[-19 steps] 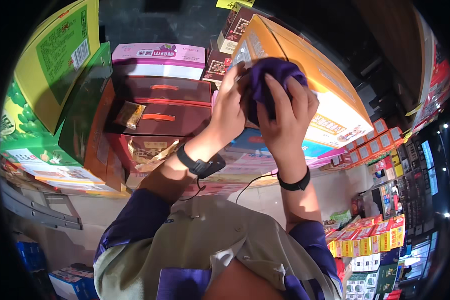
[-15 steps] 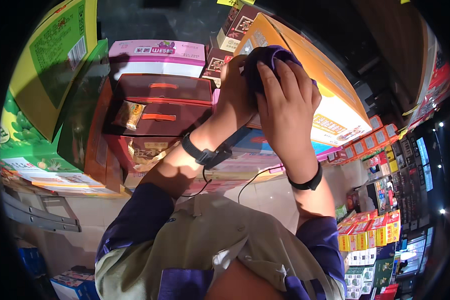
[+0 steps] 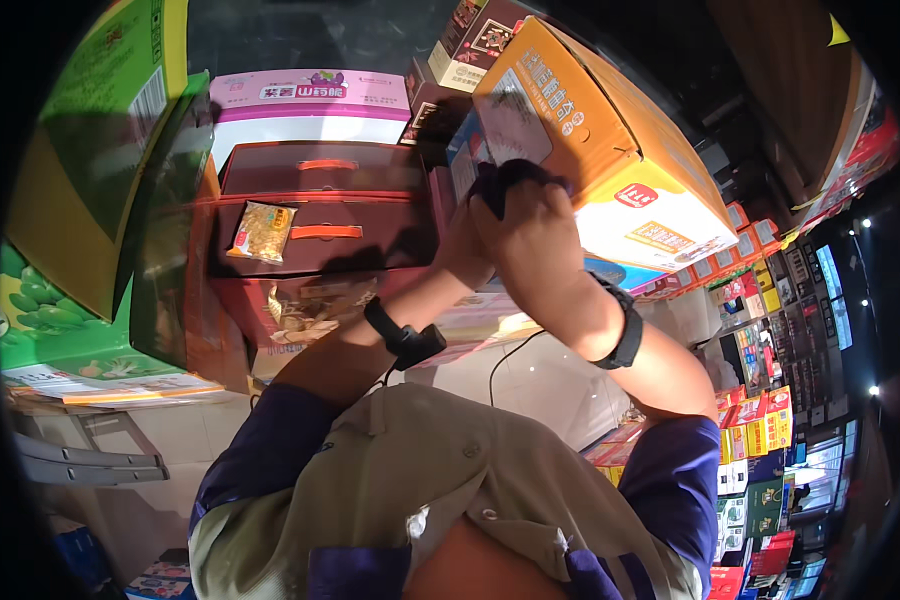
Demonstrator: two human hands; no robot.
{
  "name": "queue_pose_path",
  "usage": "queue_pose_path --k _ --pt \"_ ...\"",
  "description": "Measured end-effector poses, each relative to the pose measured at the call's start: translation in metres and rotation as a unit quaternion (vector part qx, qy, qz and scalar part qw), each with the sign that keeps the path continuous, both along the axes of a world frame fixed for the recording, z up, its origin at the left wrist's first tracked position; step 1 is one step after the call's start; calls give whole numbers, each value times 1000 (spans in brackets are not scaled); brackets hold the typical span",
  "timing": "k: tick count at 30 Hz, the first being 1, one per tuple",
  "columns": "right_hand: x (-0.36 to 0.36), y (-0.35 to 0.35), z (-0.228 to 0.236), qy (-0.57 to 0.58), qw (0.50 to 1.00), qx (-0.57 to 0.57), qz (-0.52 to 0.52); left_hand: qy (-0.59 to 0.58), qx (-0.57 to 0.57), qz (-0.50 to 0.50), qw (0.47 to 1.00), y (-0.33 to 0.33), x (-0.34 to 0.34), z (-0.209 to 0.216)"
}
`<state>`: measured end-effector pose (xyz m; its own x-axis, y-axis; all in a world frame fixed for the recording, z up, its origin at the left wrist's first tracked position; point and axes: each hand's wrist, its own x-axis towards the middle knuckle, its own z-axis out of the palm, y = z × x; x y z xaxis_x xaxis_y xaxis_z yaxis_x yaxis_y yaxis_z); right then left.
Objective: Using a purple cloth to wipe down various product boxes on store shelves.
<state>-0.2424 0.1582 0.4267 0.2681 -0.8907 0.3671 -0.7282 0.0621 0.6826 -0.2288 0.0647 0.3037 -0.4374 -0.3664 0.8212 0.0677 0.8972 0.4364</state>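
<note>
Both hands are together in front of the orange and white carton [image 3: 620, 130], gripping a bunched dark purple cloth [image 3: 518, 172]. My left hand [image 3: 466, 248] closes on the cloth from the left, partly covered by the other hand. Over its top lies my right hand [image 3: 535, 235], fingers curled around the cloth. Just left of them stand dark maroon gift boxes [image 3: 360, 250] with orange handles. A small yellow snack packet [image 3: 262, 232] lies on the nearer box.
Behind the maroon boxes sits a pink and white carton [image 3: 310, 105]; brown boxes [image 3: 470, 45] are stacked beside it. Green cartons [image 3: 60, 310] rise at the left. A metal ladder [image 3: 90, 465] stands at lower left, and shelves of packages [image 3: 760, 430] line the right.
Both hands have come down and nearer with the cloth, uncovering more of the orange carton's side. The right hand now folds over the cloth; its fingers were spread across it before.
</note>
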Motion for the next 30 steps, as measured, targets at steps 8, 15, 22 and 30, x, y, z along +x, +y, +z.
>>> queue_pose_path --k 8,15,22,30 --pt "34 -8 72 -44 993 -96 -55 177 -3 -155 972 -34 -3 94" --pt "34 -24 76 -127 984 -84 -96 261 -108 -98 954 -123 -63 130" --pt "26 -52 68 -183 959 -8 -216 140 -3 -185 973 -143 -63 107" --pt "17 -26 10 -28 988 22 -151 152 -14 -102 983 -61 -36 23"
